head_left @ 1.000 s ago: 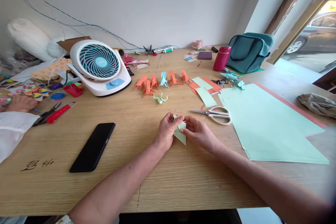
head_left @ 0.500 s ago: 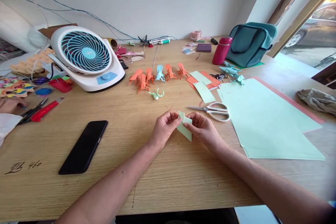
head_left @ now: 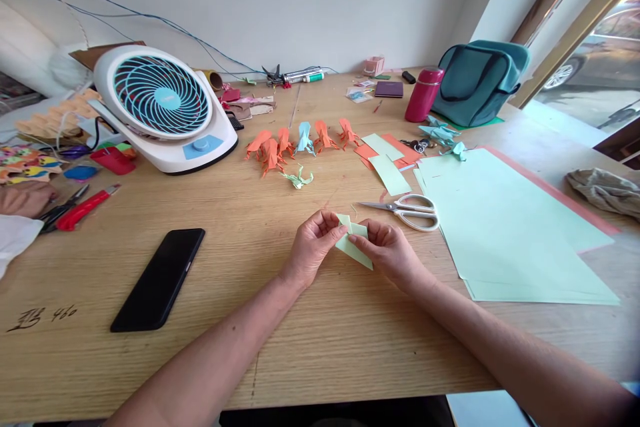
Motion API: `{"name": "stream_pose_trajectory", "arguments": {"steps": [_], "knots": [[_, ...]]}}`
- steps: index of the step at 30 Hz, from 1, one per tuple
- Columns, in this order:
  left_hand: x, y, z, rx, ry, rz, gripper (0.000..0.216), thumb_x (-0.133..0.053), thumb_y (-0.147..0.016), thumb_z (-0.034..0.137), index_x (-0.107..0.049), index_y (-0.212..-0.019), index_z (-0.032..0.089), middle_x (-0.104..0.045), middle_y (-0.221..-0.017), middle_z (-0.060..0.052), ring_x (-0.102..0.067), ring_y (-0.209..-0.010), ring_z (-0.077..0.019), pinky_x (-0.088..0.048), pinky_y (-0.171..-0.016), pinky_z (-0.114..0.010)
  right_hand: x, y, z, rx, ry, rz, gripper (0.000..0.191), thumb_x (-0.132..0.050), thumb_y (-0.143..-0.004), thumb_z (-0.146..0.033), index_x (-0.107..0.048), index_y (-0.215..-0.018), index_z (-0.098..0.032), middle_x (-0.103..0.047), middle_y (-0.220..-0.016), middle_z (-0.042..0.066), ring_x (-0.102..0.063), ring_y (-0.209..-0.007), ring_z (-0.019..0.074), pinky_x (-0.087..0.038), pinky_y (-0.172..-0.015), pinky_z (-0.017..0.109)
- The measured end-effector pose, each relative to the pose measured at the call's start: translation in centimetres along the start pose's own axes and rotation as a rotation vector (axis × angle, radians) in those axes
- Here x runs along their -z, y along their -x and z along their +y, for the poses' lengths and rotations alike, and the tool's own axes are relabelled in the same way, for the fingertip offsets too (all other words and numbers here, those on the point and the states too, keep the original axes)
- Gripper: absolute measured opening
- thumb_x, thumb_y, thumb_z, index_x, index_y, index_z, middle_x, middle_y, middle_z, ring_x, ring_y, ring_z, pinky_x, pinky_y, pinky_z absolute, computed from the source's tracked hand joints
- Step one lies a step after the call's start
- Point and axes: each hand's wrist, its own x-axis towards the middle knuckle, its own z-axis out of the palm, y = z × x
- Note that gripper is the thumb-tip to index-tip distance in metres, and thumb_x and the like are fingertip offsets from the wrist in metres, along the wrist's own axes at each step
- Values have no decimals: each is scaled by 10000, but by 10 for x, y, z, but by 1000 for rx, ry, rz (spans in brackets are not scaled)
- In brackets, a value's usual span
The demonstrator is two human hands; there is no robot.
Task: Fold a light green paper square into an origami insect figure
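Observation:
A small piece of pale green paper (head_left: pixel 356 252), partly folded, is held between my two hands above the wooden table. My left hand (head_left: pixel 314 245) pinches its left edge between thumb and fingers. On the other side, my right hand (head_left: pixel 387 250) grips the paper, its thumb pressed on the fold near the middle. Fingers hide parts of the sheet's edges. Just beyond my right hand lie white-handled scissors (head_left: pixel 413 210), blades pointing left. A pale green folded paper figure (head_left: pixel 299 178) rests farther back, in front of several orange figures (head_left: pixel 271 156) and a blue one (head_left: pixel 304 139).
Large pale green sheets (head_left: pixel 520 233) cover the right side, with smaller cut pieces (head_left: pixel 390 175) beside them. A black phone (head_left: pixel 159 280) lies at left. Behind stand a fan (head_left: pixel 165 107), a pink bottle (head_left: pixel 424 95) and a teal bag (head_left: pixel 477 83). Another person's hand (head_left: pixel 27 199) shows far left.
The folded paper has tilted slightly in my hands, its lower corner shifting right. At the far left, the other person's hand has moved and shows more. The scissors and figures stay put.

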Motion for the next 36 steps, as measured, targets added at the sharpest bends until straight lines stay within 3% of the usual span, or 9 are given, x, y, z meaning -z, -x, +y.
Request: {"name": "stream_pose_trajectory", "arguments": {"steps": [3, 8, 12, 16, 21, 25, 30, 36], "knots": [[0, 0, 0, -4, -5, -12, 326, -835, -698, 368, -600, -803, 169, -582, -776, 34, -503, -716, -94, -412, -702, -213, -2, 3, 1, 41, 9, 33, 433, -693, -799, -616, -556, -808, -206, -511, -650, -35, -431, -567, 111, -325, -493, 248], [1, -1, 1, 14, 22, -27, 328, -849, -685, 359, -610, -811, 172, -582, -775, 34, -510, -719, -95, -416, -706, -212, -3, 8, -2, 105, 46, 86, 472, -674, -846, -560, -555, -1182, -251, -659, -802, 8, -591, -682, 173, -458, -572, 290], [6, -2, 6, 50, 128, -74, 324, -856, -691, 362, -603, -780, 181, -562, -800, 33, -504, -742, -95, -426, -728, -210, -3, 9, -6, 159, 36, -11, 586, -703, -854, -478, -465, -1338, -249, -698, -967, 35, -663, -855, 197, -527, -722, 323], [11, -3, 15, 65, 258, -199, 279, -822, -758, 324, -576, -789, 197, -517, -854, 21, -519, -855, -115, -447, -817, -229, -5, 10, -7, 222, -7, -78, 492, -695, -868, -370, -496, -1297, -235, -689, -1094, 64, -667, -1000, 204, -534, -818, 327], [11, -4, 20, 130, 293, -270, 326, -792, -726, 309, -485, -770, 209, -471, -825, 2, -503, -813, -146, -456, -787, -268, -8, 15, -10, 381, 362, 113, 275, -589, -896, -202, -570, -1170, -221, -601, -849, 9, -575, -760, 152, -483, -686, 285], [12, -4, 16, 126, 270, -265, 327, -706, -731, 373, -424, -720, 208, -530, -880, -33, -543, -850, -201, -459, -795, -337, -9, 18, -13, 585, 559, 187, 320, -541, -864, -100, -552, -1162, -218, -542, -856, 14, -524, -754, 153, -473, -678, 288], [14, -4, 12, 130, 287, -210, 296, -663, -707, 297, -390, -656, 192, -609, -1026, -56, -585, -951, -239, -466, -808, -350, -9, 20, -12, 610, 578, 165, 429, -554, -848, -82, -511, -1246, -237, -554, -937, 34, -542, -793, 168, -508, -706, 308], [13, -3, 11, 152, 275, -177, 221, -658, -718, 290, -474, -664, 180, -600, -984, -59, -564, -836, -189, -458, -737, -295, -8, 23, -13, 621, 624, 108, 406, -576, -882, -153, -499, -1274, -222, -585, -1022, 67, -573, -836, 185, -511, -746, 324]]}}
